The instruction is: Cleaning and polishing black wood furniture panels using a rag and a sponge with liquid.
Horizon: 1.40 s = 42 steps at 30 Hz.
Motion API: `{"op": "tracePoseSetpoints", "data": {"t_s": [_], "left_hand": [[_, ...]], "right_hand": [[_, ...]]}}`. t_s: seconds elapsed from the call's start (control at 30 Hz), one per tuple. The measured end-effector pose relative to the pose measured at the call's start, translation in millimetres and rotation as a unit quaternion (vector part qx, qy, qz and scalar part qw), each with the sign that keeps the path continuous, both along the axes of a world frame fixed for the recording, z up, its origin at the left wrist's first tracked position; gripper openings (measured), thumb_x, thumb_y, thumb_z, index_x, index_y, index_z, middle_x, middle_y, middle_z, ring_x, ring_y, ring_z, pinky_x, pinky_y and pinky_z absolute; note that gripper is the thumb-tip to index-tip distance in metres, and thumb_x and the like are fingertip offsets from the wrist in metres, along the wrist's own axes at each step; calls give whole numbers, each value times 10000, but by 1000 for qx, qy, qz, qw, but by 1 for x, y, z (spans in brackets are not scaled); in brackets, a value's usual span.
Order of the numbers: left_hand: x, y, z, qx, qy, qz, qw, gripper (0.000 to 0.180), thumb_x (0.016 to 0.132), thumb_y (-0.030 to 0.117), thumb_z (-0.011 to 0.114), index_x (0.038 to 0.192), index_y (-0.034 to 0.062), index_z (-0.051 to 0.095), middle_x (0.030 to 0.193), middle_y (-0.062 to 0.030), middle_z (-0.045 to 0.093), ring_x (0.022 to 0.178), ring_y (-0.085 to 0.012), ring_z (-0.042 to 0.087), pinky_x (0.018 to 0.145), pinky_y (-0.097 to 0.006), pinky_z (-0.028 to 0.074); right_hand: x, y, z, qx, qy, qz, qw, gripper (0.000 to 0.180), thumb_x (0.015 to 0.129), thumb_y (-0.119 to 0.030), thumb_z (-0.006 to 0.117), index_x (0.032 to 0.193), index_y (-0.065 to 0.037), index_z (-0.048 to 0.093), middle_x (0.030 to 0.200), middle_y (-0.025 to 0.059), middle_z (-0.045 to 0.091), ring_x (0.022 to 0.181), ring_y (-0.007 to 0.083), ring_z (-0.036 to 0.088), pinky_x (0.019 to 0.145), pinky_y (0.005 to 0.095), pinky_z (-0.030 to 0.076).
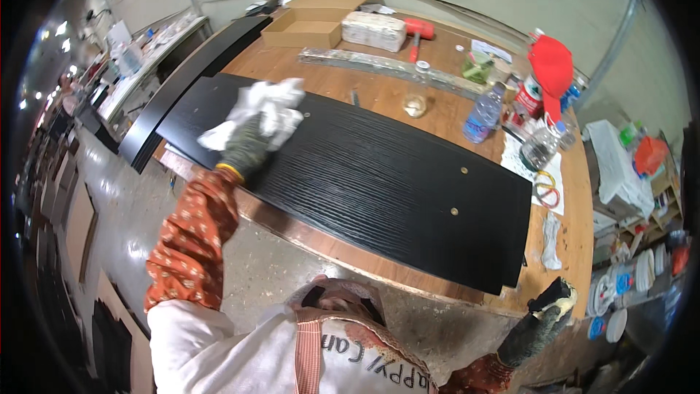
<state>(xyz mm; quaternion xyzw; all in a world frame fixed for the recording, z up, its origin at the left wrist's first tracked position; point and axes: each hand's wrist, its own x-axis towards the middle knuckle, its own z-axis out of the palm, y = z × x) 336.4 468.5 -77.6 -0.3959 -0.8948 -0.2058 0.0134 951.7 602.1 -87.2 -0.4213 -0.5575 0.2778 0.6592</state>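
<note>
A long black panel (pixel 350 175) with a wood-grain face and small brass-coloured fittings lies across the wooden table. My left hand (pixel 248 147), in a dark glove with a yellow cuff, presses a crumpled white cloth (pixel 273 106) onto the panel's left part. The fingers are partly hidden by the cloth's folds. Off the table's near right corner, my right hand (pixel 526 337), also gloved, is closed on a dark lump with a pale yellow edge (pixel 558 294). What kind of thing the lump is, I cannot tell.
Another black panel (pixel 182 84) lies at the left. Along the back are a cardboard box (pixel 302 29), a wrapped white block (pixel 373 31), a red-headed mallet (pixel 418 29) and a long metal bar (pixel 386 67). Bottles (pixel 483 113), a jar (pixel 415 104) and tape rings (pixel 545 188) occupy the right.
</note>
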Motion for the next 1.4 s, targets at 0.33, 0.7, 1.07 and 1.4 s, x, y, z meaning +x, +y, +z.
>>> {"op": "tracePoseSetpoints", "data": {"t_s": [0.33, 0.7, 1.07, 1.4], "left_hand": [[-155, -124, 8, -7, 51, 200, 978, 681, 851, 459, 651, 1350, 28, 481, 1136, -250, 640, 1078, -390, 613, 915, -438, 471], [-413, -191, -4, 168, -195, 166, 952, 542, 866, 403, 681, 1206, -11, 600, 1103, -156, 672, 992, -263, 643, 869, -340, 488], [-458, -154, -20, 333, -309, 144, 879, 282, 867, 240, 689, 984, -17, 688, 773, -51, 665, 709, -154, 600, 673, -316, 473], [-468, -129, 1, 381, -52, 182, 905, 334, 831, 289, 733, 1015, 16, 675, 883, -121, 706, 773, -224, 669, 704, -348, 520]], "right_hand": [[-142, -35, 7, -75, -28, 93, 992, 575, 1002, -407, 498, 1370, 33, 449, 1336, 138, 521, 1184, 223, 518, 990, 348, 420], [-246, 51, 1, -50, -24, -143, 988, 512, 926, -297, 668, 1302, 22, 533, 1133, 92, 605, 963, 156, 562, 824, 281, 477], [-393, 9, 1, -61, -12, -44, 997, 496, 925, -298, 667, 1296, 6, 539, 1123, 66, 608, 970, 148, 585, 836, 289, 493], [-564, 20, 107, 133, -70, 101, 984, 592, 850, -78, 742, 1370, -2, 470, 1256, 98, 568, 1071, 173, 580, 906, 298, 511]]}}
